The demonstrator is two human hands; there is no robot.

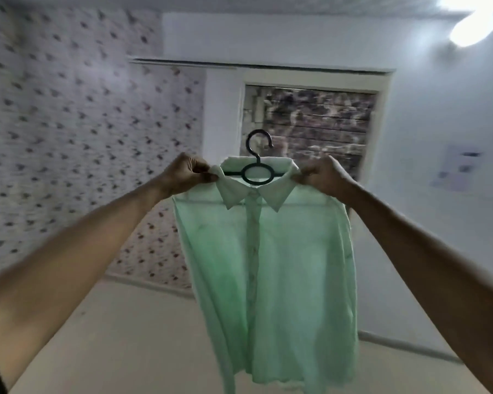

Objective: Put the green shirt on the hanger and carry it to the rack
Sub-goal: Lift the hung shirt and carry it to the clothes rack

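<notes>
**Shirt on hanger, carry pending**

Green shirt point(271, 251) hangs on the dark hanger point(257, 172), held up in mid-air, collar buttoned around the neck. Left hand point(184, 173) and right hand point(323, 176) each pinch a shoulder beside the collar. Hanging looks done; next is walking it to the rack, which is not in view.

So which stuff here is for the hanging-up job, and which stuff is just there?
For the job:
green shirt, already on the hanger
dark hanger, hook sticking up above the collar
left hand, pinching the left shoulder
right hand, pinching the right shoulder

Just there:
patterned wallpaper
doorway
ceiling light
paper on the wall

No rack shows.
</notes>
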